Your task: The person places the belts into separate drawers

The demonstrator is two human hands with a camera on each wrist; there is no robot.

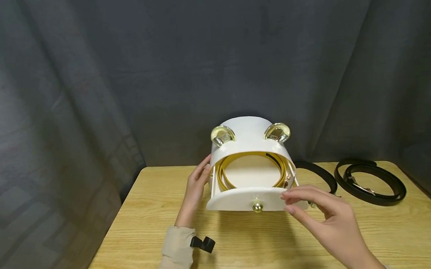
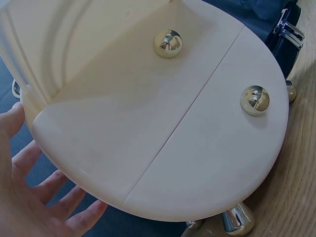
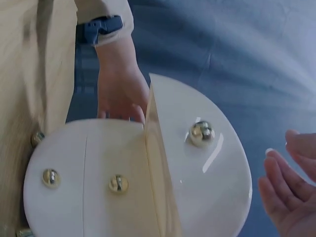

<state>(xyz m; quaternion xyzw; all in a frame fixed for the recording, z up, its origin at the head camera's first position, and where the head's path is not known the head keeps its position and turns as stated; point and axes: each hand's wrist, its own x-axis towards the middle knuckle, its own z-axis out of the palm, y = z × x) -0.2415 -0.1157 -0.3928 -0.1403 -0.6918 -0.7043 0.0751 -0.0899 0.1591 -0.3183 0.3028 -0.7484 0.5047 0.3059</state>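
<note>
**Steadying the round white box while its top drawer stands out**

Head view: A round white box (image 1: 251,149) with two gold ear-shaped handles stands at the far middle of the wooden table (image 1: 140,234). Its top drawer (image 1: 252,199) is pulled out toward the person, and a yellow belt (image 1: 222,178) lies coiled inside. The left hand (image 1: 196,189) lies flat against the box's wall at 9 o'clock, fingers straight. The right hand (image 1: 321,214) is at the drawer front's 3 o'clock end, fingers loosely bent with the tips at the rim; whether they pinch it cannot be told. A gold knob (image 1: 257,206) sits at the front's centre. Two black belts (image 1: 369,180) lie coiled on the table at 3 o'clock of the box.

Left wrist view: The drawer fronts (image 2: 163,138) fill the frame, the upper one swung out, and two gold knobs show. The left hand (image 2: 29,197) is at 7 o'clock, fingers spread and straight, holding nothing.

Right wrist view: The right hand (image 3: 289,187) is at 4 o'clock, fingers relaxed and apart from the drawer front (image 3: 207,173); the left hand (image 3: 121,94) rests behind the box.

Judged from this, the drawer would move best if guided by its centre knob rather than one corner, with the left palm bracing the box so that it neither turns nor slides.
</note>
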